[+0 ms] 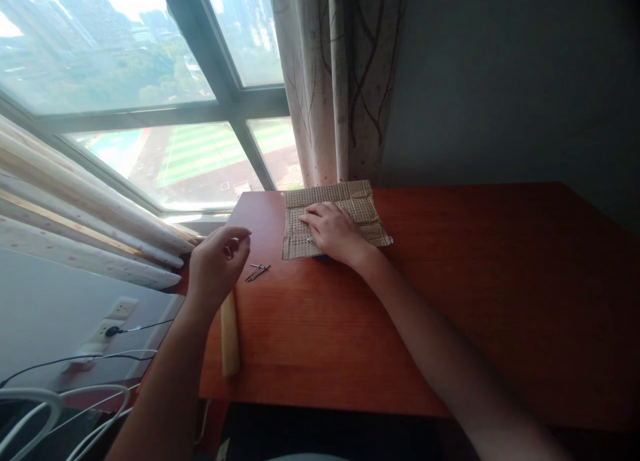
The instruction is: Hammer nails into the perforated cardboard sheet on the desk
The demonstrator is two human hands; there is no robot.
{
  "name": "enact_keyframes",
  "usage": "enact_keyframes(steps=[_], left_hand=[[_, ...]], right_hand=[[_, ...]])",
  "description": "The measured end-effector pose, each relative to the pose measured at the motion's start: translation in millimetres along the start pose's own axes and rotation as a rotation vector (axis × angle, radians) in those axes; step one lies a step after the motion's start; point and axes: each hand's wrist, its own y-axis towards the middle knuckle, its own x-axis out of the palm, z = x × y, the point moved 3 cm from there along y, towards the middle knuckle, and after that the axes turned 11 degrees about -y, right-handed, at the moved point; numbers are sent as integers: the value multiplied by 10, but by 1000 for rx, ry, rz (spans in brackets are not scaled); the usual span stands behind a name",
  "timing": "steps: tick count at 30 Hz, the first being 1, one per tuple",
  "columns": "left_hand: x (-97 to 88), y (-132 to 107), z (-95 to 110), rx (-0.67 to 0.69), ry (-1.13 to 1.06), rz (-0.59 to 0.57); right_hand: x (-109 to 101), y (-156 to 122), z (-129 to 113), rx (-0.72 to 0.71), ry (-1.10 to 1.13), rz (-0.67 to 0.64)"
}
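Note:
My left hand is raised over the table's left side, thumb and fingertips brought together in a pinch. Whatever may be between them is too small to make out. My right hand rests palm down on a brown, creased sheet that looks like cardboard, dotted with rows of small holes. Its fingers stretch out to the left. By the thumb is a small pale spot on the sheet, unclear in kind. A bit of something blue peeks out under the sheet's near edge. Several metal nails lie loose between my hands.
A wooden handle lies along the left side of the reddish-brown table, its far end hidden behind my left hand. Left of the table are a curtain, wall sockets and cables. A window stands beyond.

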Motion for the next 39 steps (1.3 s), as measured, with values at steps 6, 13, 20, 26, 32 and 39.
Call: enact_keyframes(steps=[6, 13, 20, 26, 32, 39], left_hand=[[19, -198, -427, 21, 217, -302], [115, -250, -451, 1, 275, -377], [104, -146, -347, 68, 127, -248], [127, -78, -112, 122, 51, -206], [90, -21, -131, 74, 42, -151], [115, -34, -385, -128, 569, -314]], right_hand=[[21, 10, 10, -4, -2, 6], [26, 1, 17, -7, -3, 4], [33, 5, 24, -6, 3, 1], [35, 9, 22, -6, 6, 4], [19, 5, 19, -10, 22, -7], [-3, 11, 10, -1, 24, -31]])
